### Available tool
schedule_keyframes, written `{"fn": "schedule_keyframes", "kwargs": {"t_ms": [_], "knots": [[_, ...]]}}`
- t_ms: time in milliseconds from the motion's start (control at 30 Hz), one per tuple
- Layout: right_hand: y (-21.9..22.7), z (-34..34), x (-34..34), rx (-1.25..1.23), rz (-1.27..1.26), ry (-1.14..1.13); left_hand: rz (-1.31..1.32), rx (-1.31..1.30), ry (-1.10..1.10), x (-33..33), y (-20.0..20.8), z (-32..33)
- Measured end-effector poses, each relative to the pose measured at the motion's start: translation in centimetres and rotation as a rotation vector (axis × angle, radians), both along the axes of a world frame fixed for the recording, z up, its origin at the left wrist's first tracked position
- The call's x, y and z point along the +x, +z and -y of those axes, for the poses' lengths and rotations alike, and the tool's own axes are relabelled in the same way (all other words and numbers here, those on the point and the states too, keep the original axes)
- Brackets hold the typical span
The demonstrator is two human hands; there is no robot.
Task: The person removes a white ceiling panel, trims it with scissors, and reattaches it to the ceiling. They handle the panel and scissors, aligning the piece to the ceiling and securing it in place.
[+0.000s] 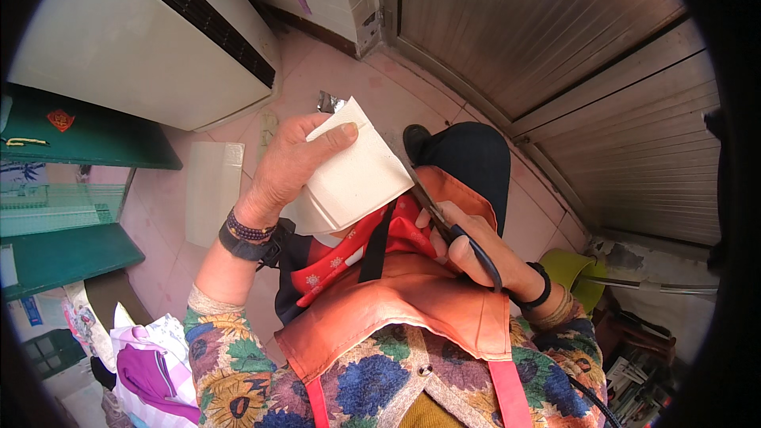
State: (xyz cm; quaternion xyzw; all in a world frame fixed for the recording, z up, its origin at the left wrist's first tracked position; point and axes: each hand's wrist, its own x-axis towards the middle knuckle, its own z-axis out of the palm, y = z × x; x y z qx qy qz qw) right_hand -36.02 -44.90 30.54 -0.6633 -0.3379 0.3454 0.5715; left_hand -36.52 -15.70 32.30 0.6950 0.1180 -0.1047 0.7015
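Observation:
My left hand [287, 160] is closed on a cream-white sheet of card or thick paper [361, 177], with the thumb on its upper face. A crease runs along the sheet's lower left side. In my right hand [469, 247] are scissors with dark handles [478, 257], their blades pointing up and left to the sheet's right corner. Whether the blades are touching the sheet or have cut into it, I cannot tell. A small silvery piece [331, 101] shows just behind the sheet's top. Under my hands lie an orange apron [388, 289] and red snowflake-patterned cloth [321, 276].
A pale sheet [212, 194] lies on the pink tiled floor [162, 250] at left. Green shelves [67, 257] and a large white appliance [151, 40] stand on the left. Ribbed metal panels [547, 32] line the right, with a yellow-green object [564, 268] below them.

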Motion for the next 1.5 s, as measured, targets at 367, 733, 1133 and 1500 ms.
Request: {"fn": "schedule_keyframes", "kwargs": {"t_ms": [367,733,1133,1500], "knots": [[-0.2,0.0,-0.3,-0.032,0.025,-0.051,0.010,-0.022,-0.031,0.0,0.0,0.1],[0.2,-0.1,-0.4,-0.048,-0.021,-0.101,-0.025,-0.047,-0.050,0.3,0.0,0.1],[-0.6,0.3,-0.1,0.048,-0.008,-0.054,0.009,-0.029,-0.041,0.3,0.0,0.5],[-0.9,0.0,-0.1,0.009,0.034,-0.068,-0.003,0.004,-0.045,0.1,-0.4,1.0]]}}
